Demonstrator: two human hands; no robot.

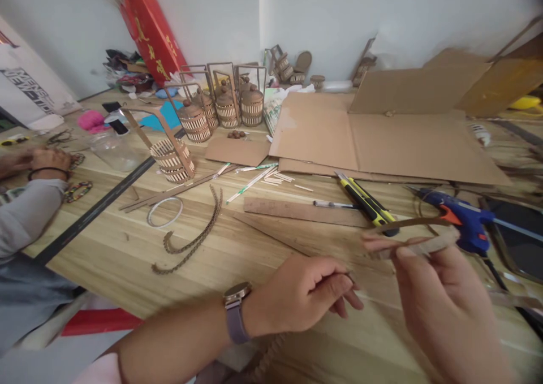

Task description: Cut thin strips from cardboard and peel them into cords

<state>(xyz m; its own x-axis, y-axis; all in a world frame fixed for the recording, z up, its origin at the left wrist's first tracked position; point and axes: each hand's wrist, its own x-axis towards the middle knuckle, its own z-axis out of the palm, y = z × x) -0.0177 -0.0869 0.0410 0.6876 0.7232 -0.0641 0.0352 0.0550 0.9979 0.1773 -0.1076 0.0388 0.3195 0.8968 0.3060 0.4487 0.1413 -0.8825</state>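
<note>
Over the desk's (263, 251) near side, my left hand (301, 293) curled, fingers together; my right hand's (445, 305) fingers clamped a curved strip (430, 244) projecting leftward.

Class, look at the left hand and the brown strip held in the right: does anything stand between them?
Nothing visible stands between the left hand and the brown strip in the right hand; wooden tabletop shows in the gap. The yellow-and-black cutter and blue glue gun lie farther back, off that line.
</note>
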